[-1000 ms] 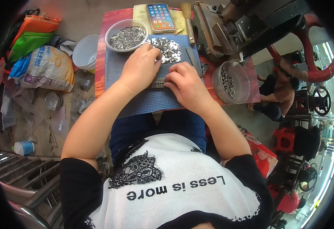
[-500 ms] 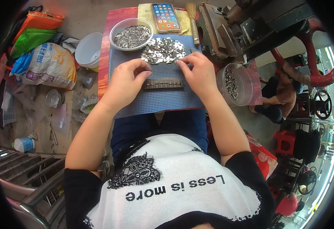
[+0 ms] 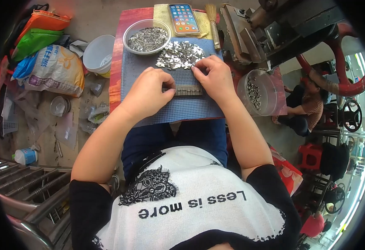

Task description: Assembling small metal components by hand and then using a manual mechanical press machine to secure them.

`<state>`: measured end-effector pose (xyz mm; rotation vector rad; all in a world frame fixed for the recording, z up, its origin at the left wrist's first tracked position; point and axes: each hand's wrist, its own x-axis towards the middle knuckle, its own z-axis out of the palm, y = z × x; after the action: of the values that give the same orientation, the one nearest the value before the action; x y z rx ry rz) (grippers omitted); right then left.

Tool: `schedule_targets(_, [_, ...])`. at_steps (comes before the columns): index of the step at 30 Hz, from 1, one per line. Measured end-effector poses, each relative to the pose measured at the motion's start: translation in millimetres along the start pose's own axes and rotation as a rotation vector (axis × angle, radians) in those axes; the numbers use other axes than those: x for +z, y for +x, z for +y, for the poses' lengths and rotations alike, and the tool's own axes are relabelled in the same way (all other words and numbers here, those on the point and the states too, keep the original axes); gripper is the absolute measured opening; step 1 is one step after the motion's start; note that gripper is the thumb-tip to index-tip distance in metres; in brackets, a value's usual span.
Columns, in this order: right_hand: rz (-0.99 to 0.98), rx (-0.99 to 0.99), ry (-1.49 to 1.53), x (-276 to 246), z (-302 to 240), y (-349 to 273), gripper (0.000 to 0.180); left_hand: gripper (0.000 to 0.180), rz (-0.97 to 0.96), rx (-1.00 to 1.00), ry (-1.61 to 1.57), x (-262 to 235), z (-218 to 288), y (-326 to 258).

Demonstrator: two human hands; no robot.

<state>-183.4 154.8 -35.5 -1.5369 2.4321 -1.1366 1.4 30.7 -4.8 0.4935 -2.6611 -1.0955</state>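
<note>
On a blue-grey mat [image 3: 182,109] lies a dark row of small metal pieces [image 3: 189,90]. My left hand [image 3: 149,92] rests curled on the mat, fingertips touching the row's left end. My right hand [image 3: 213,77] sits over the row's right end, its fingers pinched at the near edge of a loose heap of shiny metal pieces [image 3: 180,55]. Whether a piece is between those fingers cannot be seen. A clear bowl [image 3: 129,35] of thin metal bits stands behind the heap.
A phone [image 3: 184,18] and a small brush [image 3: 212,23] lie at the back edge. A clear tub [image 3: 270,98] of metal parts stands right, beside a dark press machine [image 3: 270,33]. White bucket [image 3: 97,52] and bags [image 3: 51,68] are left. Another person [image 3: 305,108] sits far right.
Both hands have shifted: the left drew back from the heap to the row's left end, the right moved up from the mat to the heap's edge. The row of pieces now shows between them.
</note>
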Motion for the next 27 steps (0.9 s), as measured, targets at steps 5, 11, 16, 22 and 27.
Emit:
schedule_targets(5, [-0.025, -0.033, -0.027, 3, 4, 3, 0.012, 0.010, -0.053, -0.031, 0.009, -4, 0, 7])
schedule_targets(11, [-0.074, -0.059, -0.027, -6, 3, 1, 0.012, 0.012, 0.256, 0.074, 0.085, 25, -7, 41])
schedule_targets(16, [-0.146, 0.005, -0.048, -19, -4, -5, 0.011, 0.011, 0.280, 0.082, 0.229, 37, -7, 54])
schedule_targets(22, [-0.128, -0.154, -0.026, -20, -3, -4, 0.011, 0.013, 0.317, 0.159, 0.265, 36, -9, 52])
schedule_targets(27, [-0.292, -0.396, 0.107, -24, -20, -9, 0.011, 0.014, 0.332, 0.139, -0.001, 16, -3, 34])
